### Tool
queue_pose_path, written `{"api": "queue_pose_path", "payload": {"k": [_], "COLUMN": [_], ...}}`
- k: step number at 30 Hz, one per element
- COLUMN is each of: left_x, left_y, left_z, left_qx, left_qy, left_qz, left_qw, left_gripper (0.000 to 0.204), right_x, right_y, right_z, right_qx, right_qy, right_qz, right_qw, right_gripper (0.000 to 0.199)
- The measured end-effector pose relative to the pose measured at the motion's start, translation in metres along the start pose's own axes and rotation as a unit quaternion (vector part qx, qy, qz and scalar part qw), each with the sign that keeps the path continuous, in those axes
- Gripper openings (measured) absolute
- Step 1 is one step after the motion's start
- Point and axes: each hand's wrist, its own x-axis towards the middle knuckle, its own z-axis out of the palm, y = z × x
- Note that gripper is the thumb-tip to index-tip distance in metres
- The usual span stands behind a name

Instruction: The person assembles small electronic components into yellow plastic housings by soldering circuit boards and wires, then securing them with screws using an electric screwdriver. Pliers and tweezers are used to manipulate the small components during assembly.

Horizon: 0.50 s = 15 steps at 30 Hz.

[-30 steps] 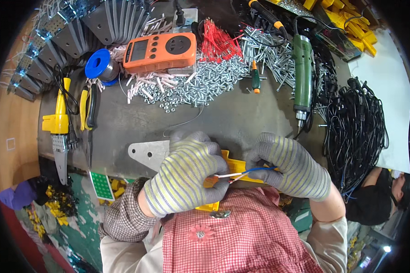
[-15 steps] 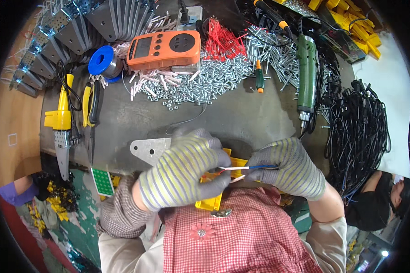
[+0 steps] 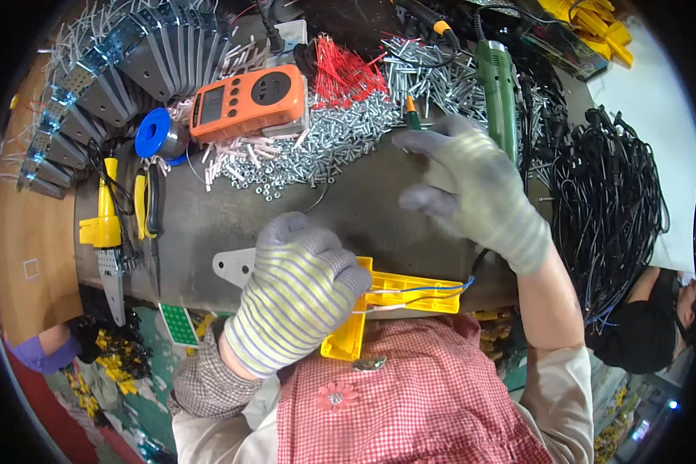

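Gripping yellow plastic part (image 3: 394, 298) in closed left hand (image 3: 298, 290) | right hand (image 3: 472, 189) open, fingers spread above screw pile (image 3: 325, 135)

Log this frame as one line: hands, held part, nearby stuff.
left hand: gripping yellow plastic part with thin wires | right hand: open, empty, over bench toward small screwdriver | near: screw pile, orange meter

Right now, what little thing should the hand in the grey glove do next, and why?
Probably close its fingers on the small green-handled screwdriver. The right hand is open, fingertips reaching right beside it at the edge of the screw pile, while the left hand grips the yellow plastic part with its wires.
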Motion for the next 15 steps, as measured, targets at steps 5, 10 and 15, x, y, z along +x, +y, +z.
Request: {"api": "queue_pose_path", "payload": {"k": [5,10,15], "left_x": [-0.004,-0.007,-0.005], "left_y": [-0.003,-0.007,-0.006], "left_z": [0.007,0.012,0.015], "left_qx": [-0.09,-0.138,-0.135], "left_qy": [0.069,0.063,0.049], "left_qz": [-0.038,-0.068,-0.077], "left_qw": [0.993,0.986,0.987], "left_gripper": [0.02,0.02,0.02], "right_x": [0.011,-0.005,-0.102], "right_y": [0.011,0.001,-0.02], "right_z": [0.033,-0.004,-0.048], "right_qx": [-0.179,0.013,0.408], "right_qy": [0.015,0.258,0.196], "right_qz": [0.027,-0.064,-0.052], "right_qw": [0.983,0.964,0.89], "right_gripper": [0.041,0.027,0.035]}}
